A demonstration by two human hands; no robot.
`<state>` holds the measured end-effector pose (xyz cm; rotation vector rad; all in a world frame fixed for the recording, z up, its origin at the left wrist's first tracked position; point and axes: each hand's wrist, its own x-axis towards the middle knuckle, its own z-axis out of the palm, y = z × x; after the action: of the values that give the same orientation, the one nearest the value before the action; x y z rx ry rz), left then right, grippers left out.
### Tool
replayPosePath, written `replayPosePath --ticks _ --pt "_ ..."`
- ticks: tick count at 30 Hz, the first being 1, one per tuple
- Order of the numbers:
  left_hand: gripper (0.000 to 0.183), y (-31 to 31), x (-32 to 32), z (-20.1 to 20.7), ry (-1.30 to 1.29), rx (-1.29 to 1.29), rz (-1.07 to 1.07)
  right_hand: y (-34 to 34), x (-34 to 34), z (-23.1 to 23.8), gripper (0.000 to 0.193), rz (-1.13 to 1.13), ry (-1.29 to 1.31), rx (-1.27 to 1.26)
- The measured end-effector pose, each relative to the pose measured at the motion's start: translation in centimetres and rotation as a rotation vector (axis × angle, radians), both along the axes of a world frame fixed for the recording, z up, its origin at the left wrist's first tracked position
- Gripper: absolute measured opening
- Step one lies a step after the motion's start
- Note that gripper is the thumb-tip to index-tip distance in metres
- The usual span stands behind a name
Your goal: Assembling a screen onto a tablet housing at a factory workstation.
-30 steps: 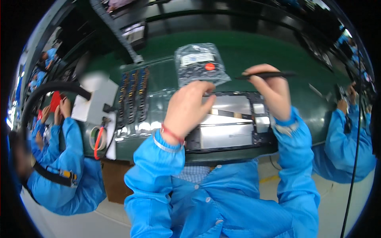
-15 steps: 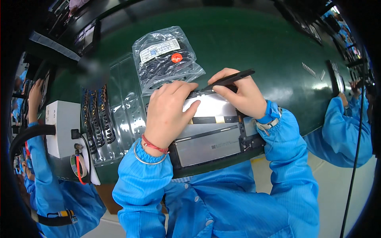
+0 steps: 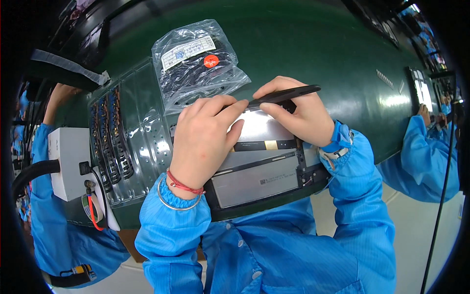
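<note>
Spreading across the view, a dark green counter (image 3: 303, 49) curves in front of the person, with pale floor (image 3: 409, 240) showing below its right part. Blue-sleeved co-workers are at both sides, one sleeve (image 3: 46, 171) at far left, another (image 3: 421, 166) at far right. Near the counter's left end stands a white box (image 3: 71, 164) with a thick black hose (image 3: 36, 177) joined to it. A clear plastic tray (image 3: 149, 130) carries rows of dark, narrow parts (image 3: 115, 130); beyond the device, a clear bag (image 3: 208, 87) with a white label and an orange-red round sticker holds something black. The opened flat device (image 3: 257, 182) lies at the counter's near edge, silver panels upward. The right hand (image 3: 301, 112) pinches a black pen-like tool (image 3: 301, 92) at the device's far edge; the left hand (image 3: 203, 132) rests over its left part, fingers bent, thumb apart; whether its fingertips grip anything, I cannot tell.
</note>
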<state>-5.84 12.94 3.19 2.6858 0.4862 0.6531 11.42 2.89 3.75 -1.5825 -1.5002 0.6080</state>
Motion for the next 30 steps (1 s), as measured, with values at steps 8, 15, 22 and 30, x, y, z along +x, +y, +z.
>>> replayPosePath --ticks 8,15,22,30 --pt "0.041 -0.03 -0.12 0.33 0.015 -0.146 0.029 -0.31 0.28 0.27 0.018 -0.003 0.095 -0.055" --pt "0.043 0.03 -0.11 0.11 -0.016 -0.146 0.029 -0.25 0.11 0.21 0.018 0.008 -0.015 -0.031" --pt "0.041 -0.07 -0.25 -0.13 -0.065 -0.117 0.008 -0.33 0.16 0.18 0.019 -0.008 0.043 -0.028" --pt "0.039 0.22 -0.32 -0.30 -0.089 -0.120 0.007 -0.06 0.25 0.19 0.019 -0.032 0.175 -0.100"
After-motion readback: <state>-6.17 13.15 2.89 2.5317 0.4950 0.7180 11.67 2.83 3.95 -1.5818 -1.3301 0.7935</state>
